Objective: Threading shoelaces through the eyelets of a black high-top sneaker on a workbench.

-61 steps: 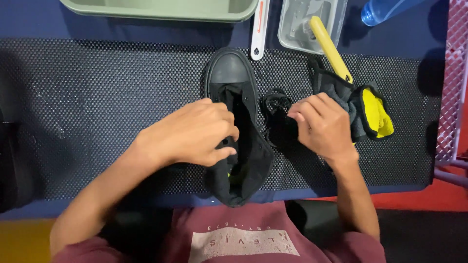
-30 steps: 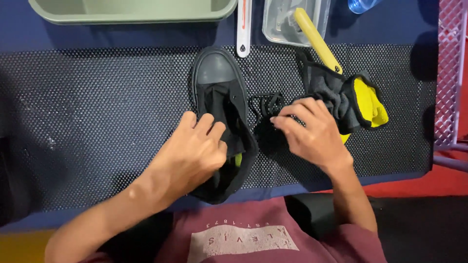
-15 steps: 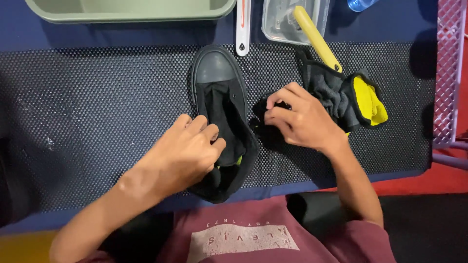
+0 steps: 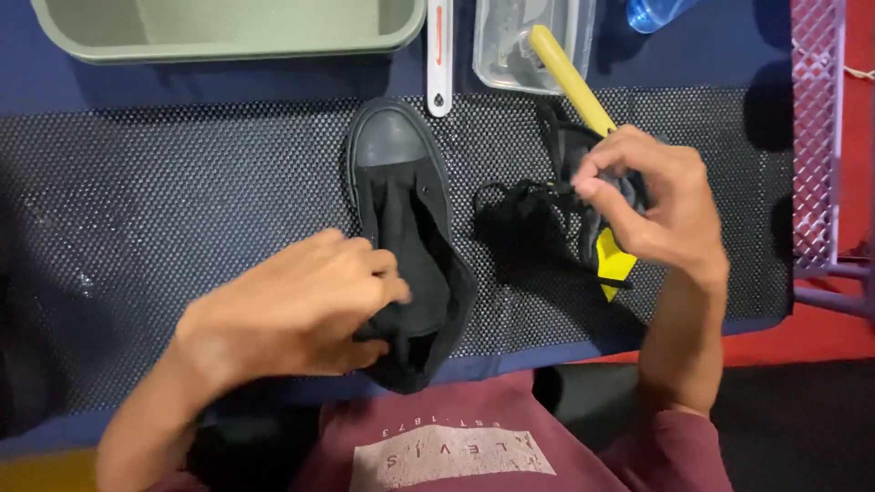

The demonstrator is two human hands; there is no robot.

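Black shoe (image 4: pixel 406 237) at centre of the black mat (image 4: pixel 182 200), toe at 12 o'clock. Left hand (image 4: pixel 296 314), at 7 o'clock, has its grip closed on the shoe's heel collar. Right hand (image 4: pixel 647 205), at 3 o'clock, has its grip narrowed to a pinch on a black lace (image 4: pixel 519 196). Yellow brush (image 4: pixel 570 77) lies at 1 o'clock, green tray (image 4: pixel 228 32) at 11 o'clock.

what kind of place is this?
Probably a shoe-handling workbench, set up for a seated person. A black mesh mat covers a blue table; a black shoe lies on it, a green tray and a clear tub behind, and the right hand pinches a black lace.
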